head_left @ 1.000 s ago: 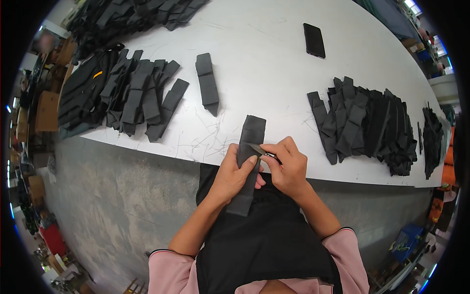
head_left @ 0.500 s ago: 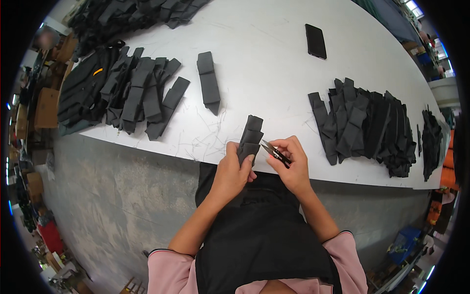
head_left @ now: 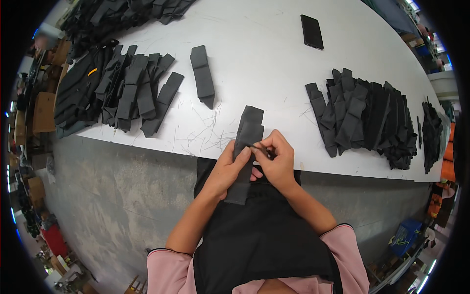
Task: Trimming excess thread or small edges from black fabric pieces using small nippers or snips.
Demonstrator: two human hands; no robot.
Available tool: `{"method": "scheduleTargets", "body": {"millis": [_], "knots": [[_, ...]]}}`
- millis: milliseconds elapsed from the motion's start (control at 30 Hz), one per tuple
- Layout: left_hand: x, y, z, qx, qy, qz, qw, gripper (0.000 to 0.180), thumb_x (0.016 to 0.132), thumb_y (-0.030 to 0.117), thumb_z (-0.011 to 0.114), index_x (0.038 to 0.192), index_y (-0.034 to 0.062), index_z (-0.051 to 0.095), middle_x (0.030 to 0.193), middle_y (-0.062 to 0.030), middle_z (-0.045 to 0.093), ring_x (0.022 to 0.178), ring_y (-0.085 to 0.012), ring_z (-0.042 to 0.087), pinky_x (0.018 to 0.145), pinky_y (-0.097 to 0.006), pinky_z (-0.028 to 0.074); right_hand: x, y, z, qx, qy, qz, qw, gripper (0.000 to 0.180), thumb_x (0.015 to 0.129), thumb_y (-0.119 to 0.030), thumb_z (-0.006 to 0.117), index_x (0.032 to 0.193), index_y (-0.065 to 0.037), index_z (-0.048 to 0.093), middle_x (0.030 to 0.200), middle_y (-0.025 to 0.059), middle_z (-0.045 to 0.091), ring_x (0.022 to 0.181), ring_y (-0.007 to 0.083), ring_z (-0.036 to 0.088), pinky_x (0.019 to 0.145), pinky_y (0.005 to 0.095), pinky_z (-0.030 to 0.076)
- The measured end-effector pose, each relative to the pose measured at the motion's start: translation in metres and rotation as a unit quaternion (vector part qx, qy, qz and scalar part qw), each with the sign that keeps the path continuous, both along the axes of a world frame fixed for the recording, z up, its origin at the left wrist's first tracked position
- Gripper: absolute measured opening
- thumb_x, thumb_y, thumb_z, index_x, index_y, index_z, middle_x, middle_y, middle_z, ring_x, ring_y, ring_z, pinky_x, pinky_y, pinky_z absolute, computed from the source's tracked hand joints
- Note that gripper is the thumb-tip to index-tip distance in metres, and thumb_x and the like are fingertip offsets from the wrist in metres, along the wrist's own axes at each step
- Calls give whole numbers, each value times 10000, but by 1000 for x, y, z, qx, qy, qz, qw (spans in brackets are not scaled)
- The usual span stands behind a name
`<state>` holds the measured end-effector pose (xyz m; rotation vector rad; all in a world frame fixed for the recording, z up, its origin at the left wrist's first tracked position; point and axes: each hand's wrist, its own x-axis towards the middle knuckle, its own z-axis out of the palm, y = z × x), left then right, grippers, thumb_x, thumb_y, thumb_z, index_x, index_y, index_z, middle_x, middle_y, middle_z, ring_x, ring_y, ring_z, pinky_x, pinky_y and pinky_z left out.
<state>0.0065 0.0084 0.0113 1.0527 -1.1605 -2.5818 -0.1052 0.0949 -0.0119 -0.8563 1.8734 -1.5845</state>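
Just over the table's near edge, a dark grey folded fabric strip (head_left: 251, 121) is gripped by my left hand (head_left: 223, 169), its thumb pressed on top. The strip's lower end hangs down over my black apron. My right hand (head_left: 278, 159) is closed, fingertips meeting the strip's right edge beside my left thumb. Thread snips (head_left: 268, 153) sit inside that right hand, mostly hidden by the fingers, so their blades cannot be made out. A single similar strip (head_left: 202, 76) lies farther up the table, left of the held one.
Loose thread ends litter the white table (head_left: 254, 63). A pile of grey strips (head_left: 134, 90) lies left beside a black bag (head_left: 83, 93), another pile (head_left: 367, 115) right, and a heap (head_left: 122, 17) far left. A black phone (head_left: 312, 32) lies at the far right.
The strip has been drawn out longer, its lower end now hanging below my left hand. My right hand has moved left onto the strip, and the snips' blades no longer show.
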Motion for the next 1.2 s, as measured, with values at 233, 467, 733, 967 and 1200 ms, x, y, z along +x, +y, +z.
{"method": "scheduleTargets", "body": {"millis": [233, 467, 733, 967, 1200], "knots": [[-3, 2, -12, -111, -82, -16, 990, 313, 944, 284, 517, 1005, -5, 414, 810, -118, 601, 616, -160, 622, 533, -257, 501, 2, 8, 9, -2, 112, 60, 992, 177, 653, 99, 639, 781, -6, 576, 703, 53, 485, 509, 151, 578, 456, 268, 447], [9, -2, -16, -240, -41, -46, 969, 192, 939, 171, 496, 967, -11, 444, 810, -124, 639, 622, -152, 634, 544, -272, 505, -3, -1, 20, -6, 200, 123, 972, 269, 664, 52, 602, 904, -68, 619, 766, 73, 621, 569, 188, 608, 496, 267, 459], [17, -16, -7, -148, -46, -143, 977, 171, 937, 135, 479, 975, -31, 498, 821, -110, 667, 626, -147, 644, 569, -269, 522, -28, 3, 37, 51, 218, 206, 953, 246, 711, -86, 690, 935, -84, 587, 856, 50, 536, 662, 219, 593, 537, 304, 443], [12, -18, 3, -157, -53, -175, 971, 181, 929, 139, 489, 968, -37, 498, 833, -111, 674, 621, -148, 643, 567, -269, 519, -41, 4, 44, 48, 296, 263, 917, 213, 704, -107, 700, 885, -76, 593, 819, 46, 501, 610, 223, 550, 527, 320, 411], [15, -20, 10, -129, -39, -192, 972, 198, 934, 142, 480, 1010, -40, 502, 832, -122, 671, 606, -136, 634, 550, -258, 514, -41, 5, 41, 23, 314, 265, 911, 184, 702, -100, 707, 871, -74, 638, 756, 43, 505, 581, 215, 533, 517, 302, 410]]}}
